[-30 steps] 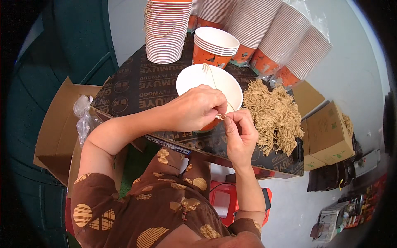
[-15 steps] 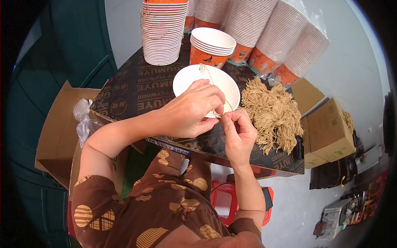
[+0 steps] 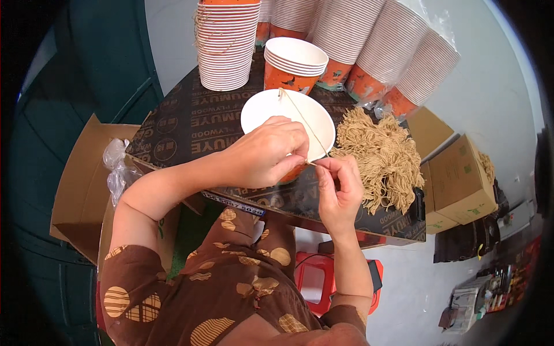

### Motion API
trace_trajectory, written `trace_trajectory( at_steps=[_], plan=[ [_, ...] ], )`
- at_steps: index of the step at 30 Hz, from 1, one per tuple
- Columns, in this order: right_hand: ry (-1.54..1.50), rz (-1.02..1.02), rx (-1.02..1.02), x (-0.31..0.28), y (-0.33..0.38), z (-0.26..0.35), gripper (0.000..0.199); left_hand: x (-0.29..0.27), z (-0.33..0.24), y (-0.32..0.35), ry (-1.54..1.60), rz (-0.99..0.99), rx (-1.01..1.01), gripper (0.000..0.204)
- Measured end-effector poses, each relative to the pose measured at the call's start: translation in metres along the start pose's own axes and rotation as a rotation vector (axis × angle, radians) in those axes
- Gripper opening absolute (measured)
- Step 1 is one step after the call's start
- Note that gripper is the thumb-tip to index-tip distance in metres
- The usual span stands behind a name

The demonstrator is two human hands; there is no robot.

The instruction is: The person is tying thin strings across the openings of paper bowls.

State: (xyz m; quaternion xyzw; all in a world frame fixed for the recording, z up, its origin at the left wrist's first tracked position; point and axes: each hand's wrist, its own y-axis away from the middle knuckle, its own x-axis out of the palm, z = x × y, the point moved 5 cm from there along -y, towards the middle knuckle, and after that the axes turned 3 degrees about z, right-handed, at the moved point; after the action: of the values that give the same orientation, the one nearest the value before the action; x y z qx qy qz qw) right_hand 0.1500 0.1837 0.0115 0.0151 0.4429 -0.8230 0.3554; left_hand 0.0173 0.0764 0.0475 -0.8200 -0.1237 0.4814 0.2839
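A paper bucket, white inside and orange outside, stands upright near the table's front edge. From its far rim a thin tan cord runs across the opening to the near rim. My left hand is over the near left of the bucket, thumb and forefinger pinched on the cord at the near rim. Just to its right, my right hand pinches the same cord, with a short taut stretch between the hands. The left fingers hide part of the near rim. A heap of tan cords lies right of the bucket.
Behind the bucket stands a short nest of orange buckets. A tall stack with cords on it is at the left, and several plastic-wrapped stacks line the back. Cardboard boxes flank the dark table.
My right hand has moved slightly right, away from the left hand, drawing the cord tighter. The cord across the opening is straighter. My left hand has shifted only a little.
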Motion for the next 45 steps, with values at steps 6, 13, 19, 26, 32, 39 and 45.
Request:
trace_trajectory(
  at_steps=[6, 13, 19, 26, 32, 39, 45],
  plan=[
    [0.068, -0.017, -0.003, -0.006, 0.002, -0.002, 0.01, 0.001, 0.001, -0.001, 0.007, -0.042, 0.019, 0.007],
    [0.022, -0.045, 0.013, -0.009, 0.001, -0.01, 0.008, 0.001, 0.001, -0.002, 0.001, -0.041, 0.015, 0.005],
    [0.01, -0.047, 0.044, -0.007, 0.002, -0.011, 0.008, 0.0, 0.002, -0.001, -0.007, 0.022, -0.053, 0.01],
    [0.127, 0.018, -0.041, -0.003, 0.0, -0.01, 0.008, 0.001, 0.0, -0.001, -0.001, 0.012, -0.039, 0.005],
    [0.172, 0.012, -0.045, 0.001, -0.002, -0.009, 0.009, 0.002, 0.002, 0.0, 0.026, 0.038, -0.036, 0.007],
    [0.191, 0.014, -0.034, 0.001, -0.005, -0.012, 0.009, 0.001, 0.002, 0.001, 0.016, 0.056, -0.059, 0.006],
    [0.126, 0.012, -0.024, -0.013, 0.003, -0.018, 0.008, -0.021, -0.005, 0.005, -0.101, -0.014, 0.006, 0.005]
  ],
)
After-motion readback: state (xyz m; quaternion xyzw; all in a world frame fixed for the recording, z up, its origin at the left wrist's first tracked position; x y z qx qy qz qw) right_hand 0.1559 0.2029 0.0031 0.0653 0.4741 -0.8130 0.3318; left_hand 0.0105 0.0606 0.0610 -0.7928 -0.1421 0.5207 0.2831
